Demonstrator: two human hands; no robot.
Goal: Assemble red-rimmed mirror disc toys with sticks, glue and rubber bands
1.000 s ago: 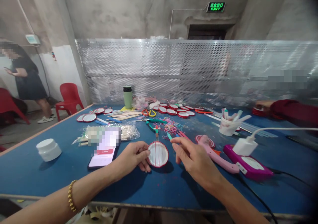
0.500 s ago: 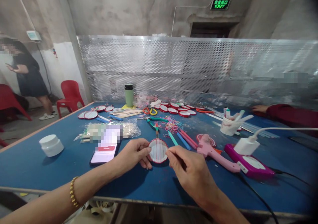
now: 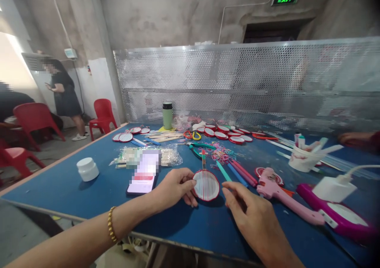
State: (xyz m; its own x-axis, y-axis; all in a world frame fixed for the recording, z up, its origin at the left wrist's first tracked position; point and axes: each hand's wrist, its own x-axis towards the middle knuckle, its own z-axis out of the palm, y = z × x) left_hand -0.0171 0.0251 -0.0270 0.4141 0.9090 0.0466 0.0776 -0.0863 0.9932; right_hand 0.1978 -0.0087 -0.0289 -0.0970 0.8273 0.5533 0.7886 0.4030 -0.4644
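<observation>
Blue table [image 3: 196, 228] beneath, left grip [image 3: 178, 185] pinches the red-rimmed disc's [image 3: 207, 185] left edge, right grip [image 3: 253, 206] parted alongside.

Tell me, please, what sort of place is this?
Probably a small craft workshop: on the blue table lie a pink tool that looks like a glue gun, green-handled pliers and many similar red-rimmed discs.

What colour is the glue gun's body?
Pink; it shows best in the head view.
</observation>
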